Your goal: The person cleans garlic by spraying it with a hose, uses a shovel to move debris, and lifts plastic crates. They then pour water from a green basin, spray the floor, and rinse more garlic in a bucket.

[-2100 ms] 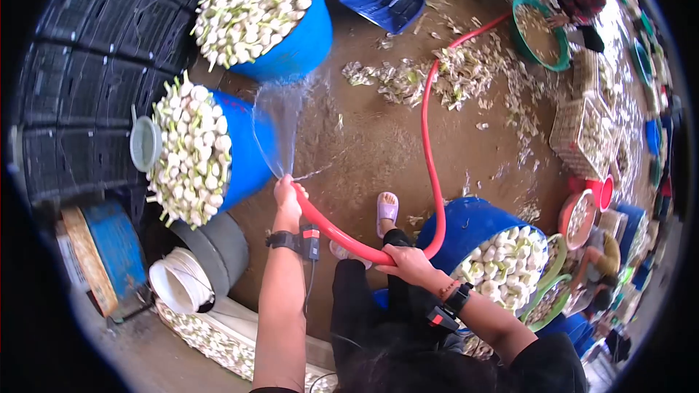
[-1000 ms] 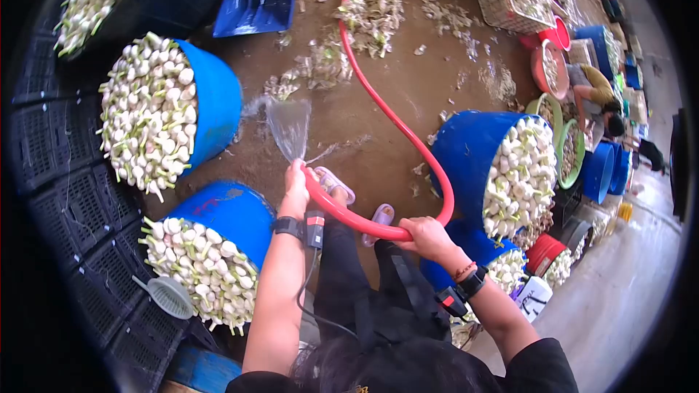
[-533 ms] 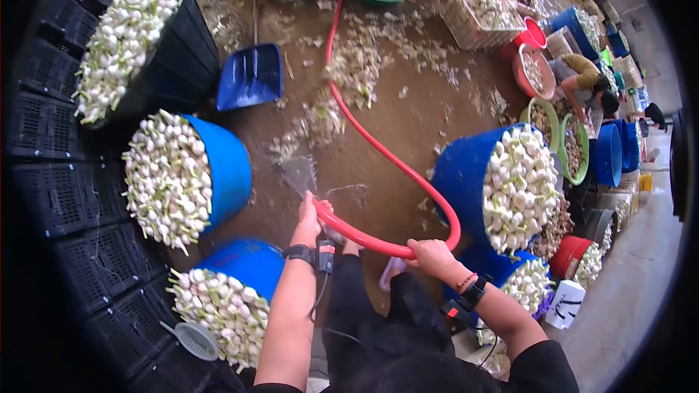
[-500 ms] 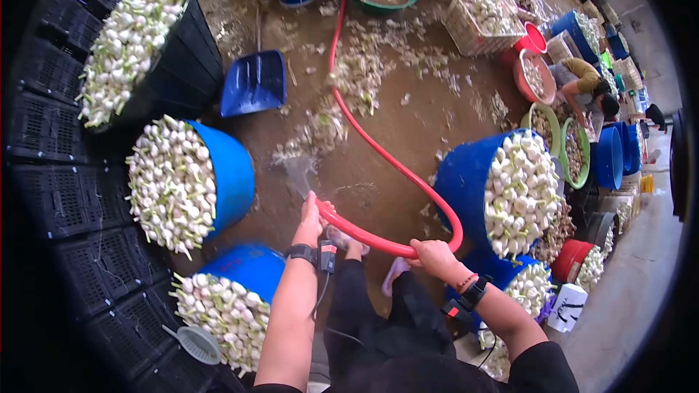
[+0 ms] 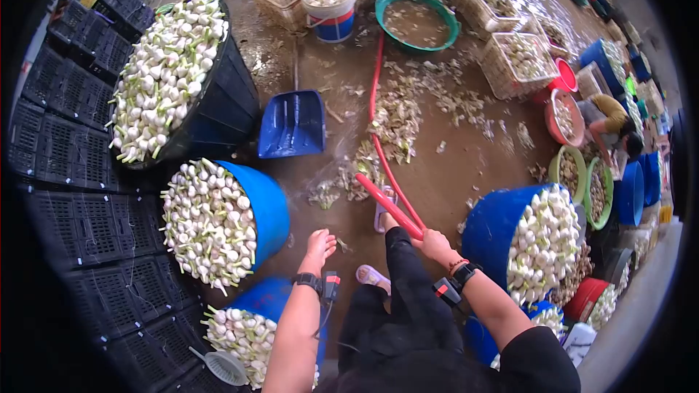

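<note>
My right hand (image 5: 435, 244) is wrapped around a red hose (image 5: 389, 204), just back from its free end. That end points forward and left, and a faint spray of water reaches the wet floor and the pile of garlic skins (image 5: 397, 127). Empty, my left hand (image 5: 319, 249) hangs to the left of the hose with its fingers loosely apart. Closest to it is a blue tub (image 5: 273, 215) heaped with garlic bulbs (image 5: 207, 222). On the right, another blue tub (image 5: 495, 229) full of garlic stands beside my right forearm.
A blue shovel (image 5: 293, 124) lies ahead on the left, next to a big black bin (image 5: 233, 94) of garlic. Black crates (image 5: 65, 145) line the left side. Farther off are a green basin (image 5: 416, 22), wicker baskets (image 5: 517, 65) and people bent over work.
My left hand has let go of the hose and moved back beside it. The hose end now points farther forward, held by my right hand alone. My view has tilted up.
</note>
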Available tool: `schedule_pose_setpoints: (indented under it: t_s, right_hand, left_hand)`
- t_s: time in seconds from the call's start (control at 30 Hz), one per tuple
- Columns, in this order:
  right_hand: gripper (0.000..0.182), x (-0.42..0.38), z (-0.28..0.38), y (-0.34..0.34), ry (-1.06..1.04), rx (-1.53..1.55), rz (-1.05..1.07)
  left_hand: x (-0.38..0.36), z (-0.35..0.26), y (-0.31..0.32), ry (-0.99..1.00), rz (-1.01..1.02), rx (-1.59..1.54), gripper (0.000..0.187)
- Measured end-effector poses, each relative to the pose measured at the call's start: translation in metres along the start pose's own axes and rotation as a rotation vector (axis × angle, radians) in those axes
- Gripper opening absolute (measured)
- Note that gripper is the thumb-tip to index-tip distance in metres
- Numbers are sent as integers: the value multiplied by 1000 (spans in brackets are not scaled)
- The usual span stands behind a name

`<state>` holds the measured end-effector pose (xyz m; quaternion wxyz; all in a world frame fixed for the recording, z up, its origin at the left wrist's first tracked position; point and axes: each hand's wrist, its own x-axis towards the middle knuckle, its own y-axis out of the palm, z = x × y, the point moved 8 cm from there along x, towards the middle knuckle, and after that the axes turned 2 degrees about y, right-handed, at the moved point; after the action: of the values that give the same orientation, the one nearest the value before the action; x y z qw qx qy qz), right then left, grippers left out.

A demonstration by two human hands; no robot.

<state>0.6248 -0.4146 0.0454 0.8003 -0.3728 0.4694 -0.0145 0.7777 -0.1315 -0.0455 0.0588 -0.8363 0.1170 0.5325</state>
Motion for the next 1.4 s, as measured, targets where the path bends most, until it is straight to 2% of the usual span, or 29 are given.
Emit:
schedule_pose_setpoints:
  t_s: [0.13,0.23,0.4,0.47,0.53,0.67,0.7,0.8,0.83,0.9,0.93,0.97,1.0,1.03,1.1,1.13,1.17,1.23,1.27,1.37,1.4]
  right_hand:
    - [42,85,26,-41,33,90,39]
    - [47,136,39,-62,75,128,94]
    - [51,196,52,-71,195,213,209]
    - [51,218,59,-74,212,210,228]
    - [44,243,65,-73,206,132,190]
    - [42,292,69,-59,213,60,159]
    - [42,301,71,-56,236,43,180]
    - [35,317,66,-41,360,193,218]
    - [35,319,65,-35,391,179,247]
    - [30,328,71,-33,399,198,234]
    - [30,331,72,-29,419,185,257]
    - [29,333,72,-25,466,225,284]
    - [28,335,74,-21,508,266,308]
    - [28,339,79,-22,511,260,326]
    - [38,343,82,-21,634,267,405]
    - [36,346,70,-15,508,230,317]
    - [36,350,74,-20,496,228,324]
    - [34,355,84,-31,507,242,320]
    - [33,357,82,-33,480,258,299]
    - [31,358,71,-33,492,275,327]
    - [30,358,76,-38,496,298,342]
  left_hand:
    - [26,-24,-32,-29,-144,-36,26]
    - [41,-36,-53,-107,-311,83,17]
    - [99,-84,-39,-200,-282,138,19]
    - [139,-105,-37,-187,-291,158,18]
    - [188,-125,-31,-164,-269,179,16]
    - [316,-137,-29,-232,-282,190,29]
    - [349,-137,-28,-256,-291,148,36]
    - [459,-95,-49,-257,-293,-22,78]
    - [470,-111,-39,-237,-277,-138,80]
    - [529,-97,-46,-244,-384,-363,75]
    - [544,-105,-38,-178,-323,-544,64]
    - [563,-114,-30,-51,-137,-801,50]
    - [575,-99,-38,-130,-266,-770,43]
    - [573,-94,-43,-204,-396,-736,37]
    - [551,-112,-41,-176,-494,-580,32]
    - [541,-122,-32,-88,-429,-644,28]
    - [518,-138,-22,-45,-411,-627,27]
    - [481,-128,-10,-35,-272,-743,22]
    - [455,-117,-6,-73,-265,-722,17]
    - [377,-76,18,-392,-273,-986,9]
    - [364,-51,17,-427,-187,-1041,9]
